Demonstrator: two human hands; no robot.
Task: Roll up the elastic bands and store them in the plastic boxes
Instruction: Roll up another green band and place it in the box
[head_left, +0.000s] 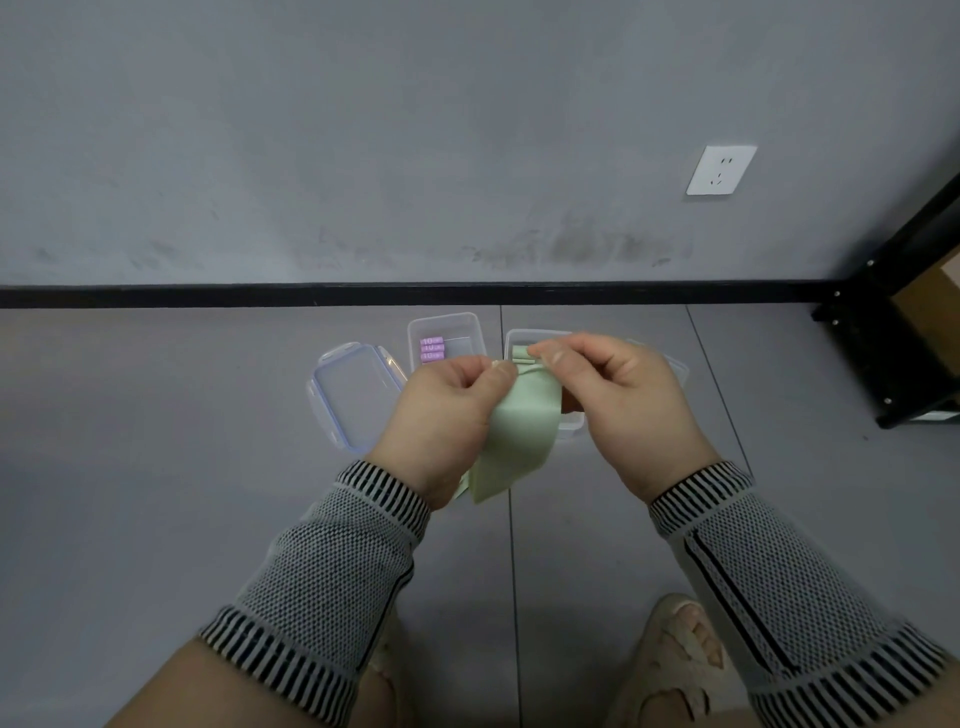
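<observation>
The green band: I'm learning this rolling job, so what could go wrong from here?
1. The green band is barely rolled; if the left hand or right hand loosens its pinch, it may unroll.
2. The long hanging tail could make the roll crooked.
3. Its box is mostly hidden behind the hands.

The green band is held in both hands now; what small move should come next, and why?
Probably keep rolling: the green band has only a small roll at its top edge, pinched by the left hand and right hand, while most of it hangs loose below.
</observation>
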